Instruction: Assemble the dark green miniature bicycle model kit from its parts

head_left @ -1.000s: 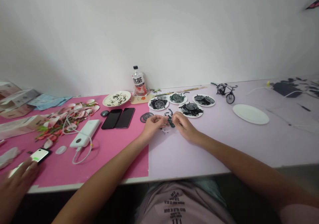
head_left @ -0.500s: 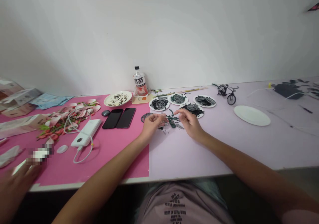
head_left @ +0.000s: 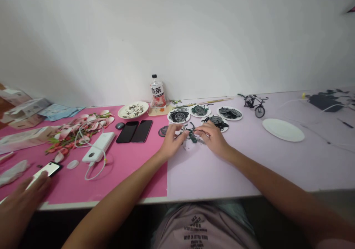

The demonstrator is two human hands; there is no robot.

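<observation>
Both my hands meet over the lilac part of the table, fingers bent and closed. My left hand (head_left: 172,143) pinches at the left side of a small dark-green model bicycle part (head_left: 192,134). My right hand (head_left: 213,137) has thumb and forefinger pressed together on its right side. The part's exact shape is partly hidden by the fingers, and other tiny pieces lie under and around it. A loose grey spoked wheel (head_left: 163,131) lies just left of my left hand. Behind my hands stand small white plates with black wheels and parts (head_left: 177,116) and green parts (head_left: 200,110).
An assembled model bicycle (head_left: 254,105) stands at the back right, beyond a white plate (head_left: 283,130). On the pink side lie two phones (head_left: 134,132), a power bank (head_left: 99,147) and petals (head_left: 83,125). A drink bottle (head_left: 158,92) stands behind. Another person's hand (head_left: 33,190) rests on a phone at far left.
My right hand's fingers have come down and closed in on the green part; its forefinger was stretched out before. My left hand stays near the same spot.
</observation>
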